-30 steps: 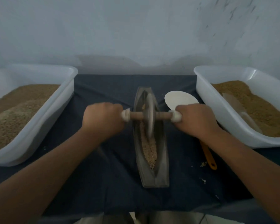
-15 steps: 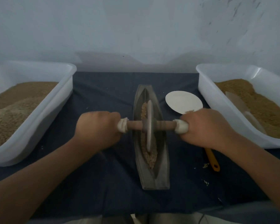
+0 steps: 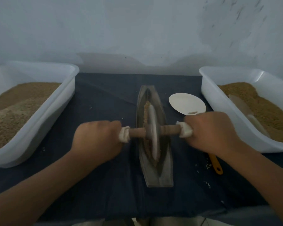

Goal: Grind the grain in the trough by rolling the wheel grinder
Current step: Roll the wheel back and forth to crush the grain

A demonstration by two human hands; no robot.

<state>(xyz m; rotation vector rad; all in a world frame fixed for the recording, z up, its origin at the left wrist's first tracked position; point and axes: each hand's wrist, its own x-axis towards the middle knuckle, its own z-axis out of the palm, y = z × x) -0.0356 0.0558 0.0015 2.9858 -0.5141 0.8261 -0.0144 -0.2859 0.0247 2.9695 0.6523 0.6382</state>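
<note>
- Trough (image 3: 158,178), near end: it lies loose on the dark cloth of the surface (image 3: 113,193), with nothing pinning it. The wheel stands towards this end, so a hard pull could, I judge, ride it up over the lip or drag the trough at you.
- Left grip (image 3: 96,141) and right grip (image 3: 211,132): each is curled tight round a white-wrapped end of the axle, one either side of the trough. Your fingers tuck under, so how the wraps sit is hidden. If one slips, the wheel may tip.
- Wheel (image 3: 153,141): it stands edge-on in the groove. Where its rim meets the grain you cannot see.
- Grain (image 3: 146,108): a thin line in the groove, mostly beyond the wheel. Press unevenly and it will likely spill over the walls. A few kernels (image 3: 208,165) lie on the cloth already.
- Spoon (image 3: 217,167): only its orange handle shows, below your right wrist. Your forearm could catch it.
- Plate (image 3: 186,103): just beyond the right grip, its near edge covered by your knuckles. A long forward stroke might knock it.
- Left tub (image 3: 44,124) and right tub (image 3: 219,115): both run out of frame. A pale scoop (image 3: 240,105) lies part-buried in the right one, its shape unclear.
</note>
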